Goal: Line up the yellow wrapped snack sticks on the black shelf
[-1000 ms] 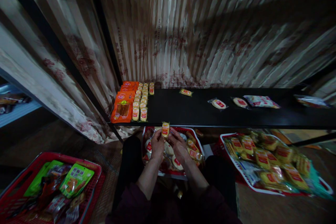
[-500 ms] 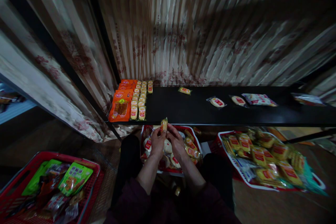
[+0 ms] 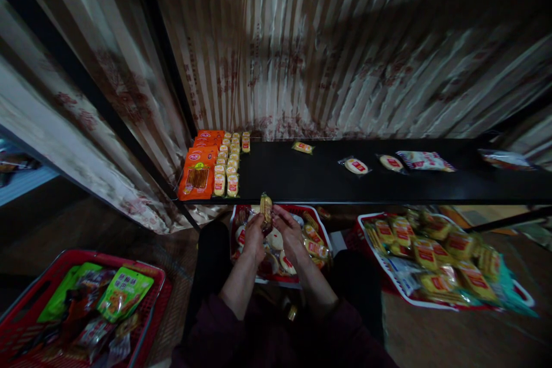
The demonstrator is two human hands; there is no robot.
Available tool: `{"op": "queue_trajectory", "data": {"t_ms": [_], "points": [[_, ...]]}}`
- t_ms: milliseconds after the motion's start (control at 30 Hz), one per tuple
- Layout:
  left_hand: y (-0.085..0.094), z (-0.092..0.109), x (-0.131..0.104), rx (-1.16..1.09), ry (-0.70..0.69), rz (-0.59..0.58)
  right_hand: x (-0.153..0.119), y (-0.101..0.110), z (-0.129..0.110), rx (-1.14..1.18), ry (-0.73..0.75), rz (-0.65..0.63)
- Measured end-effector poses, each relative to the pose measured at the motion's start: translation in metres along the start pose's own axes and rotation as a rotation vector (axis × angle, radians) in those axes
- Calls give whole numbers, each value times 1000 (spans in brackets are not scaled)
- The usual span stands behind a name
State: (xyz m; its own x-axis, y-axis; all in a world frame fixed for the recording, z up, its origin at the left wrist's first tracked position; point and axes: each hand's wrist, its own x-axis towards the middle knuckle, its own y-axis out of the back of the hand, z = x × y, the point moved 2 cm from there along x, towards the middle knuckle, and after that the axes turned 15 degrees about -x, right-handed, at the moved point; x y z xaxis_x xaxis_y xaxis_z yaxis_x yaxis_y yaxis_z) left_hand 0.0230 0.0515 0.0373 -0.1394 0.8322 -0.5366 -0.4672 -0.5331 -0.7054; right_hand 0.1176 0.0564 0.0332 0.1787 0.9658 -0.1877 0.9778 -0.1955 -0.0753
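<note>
A small wrapped yellow snack (image 3: 266,209) stands upright between my hands, just in front of the black shelf's front edge. My left hand (image 3: 254,237) grips its lower part. Close on its right side is my right hand (image 3: 288,232), with fingers bent and the fingertips by the wrapper; whether they press on it is unclear. Beneath both hands sits a red basket (image 3: 322,224) of wrapped round cakes and yellow packs. On the shelf (image 3: 276,179), rows of small yellow packs (image 3: 233,175) stand beside orange packets (image 3: 197,175) at the left end.
A lone yellow pack (image 3: 303,148), two round cakes (image 3: 356,166) and a white packet (image 3: 425,161) lie farther right on the shelf. One basket (image 3: 364,221) of yellow snacks stands at right, another (image 3: 157,276) with green bags at lower left. Curtains hang behind.
My left hand has shifted slightly left with the snack and turned it, so a broader side shows. My right hand's fingers have come a little away from my left hand.
</note>
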Motion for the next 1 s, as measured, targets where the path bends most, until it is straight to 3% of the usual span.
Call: {"op": "queue_trajectory", "data": {"t_ms": [233, 433, 767, 1000], "points": [[-4, 5, 0, -100, 134, -24, 2, 1, 1, 9, 33, -2], [-7, 7, -2, -124, 204, 27, 4, 1, 1, -57, 63, 6], [-6, -2, 2, -119, 104, -57, -1, 2, -7, -215, 159, 55], [-11, -3, 2, -193, 142, -12, -3, 1, -13, -283, 181, 74]]}}
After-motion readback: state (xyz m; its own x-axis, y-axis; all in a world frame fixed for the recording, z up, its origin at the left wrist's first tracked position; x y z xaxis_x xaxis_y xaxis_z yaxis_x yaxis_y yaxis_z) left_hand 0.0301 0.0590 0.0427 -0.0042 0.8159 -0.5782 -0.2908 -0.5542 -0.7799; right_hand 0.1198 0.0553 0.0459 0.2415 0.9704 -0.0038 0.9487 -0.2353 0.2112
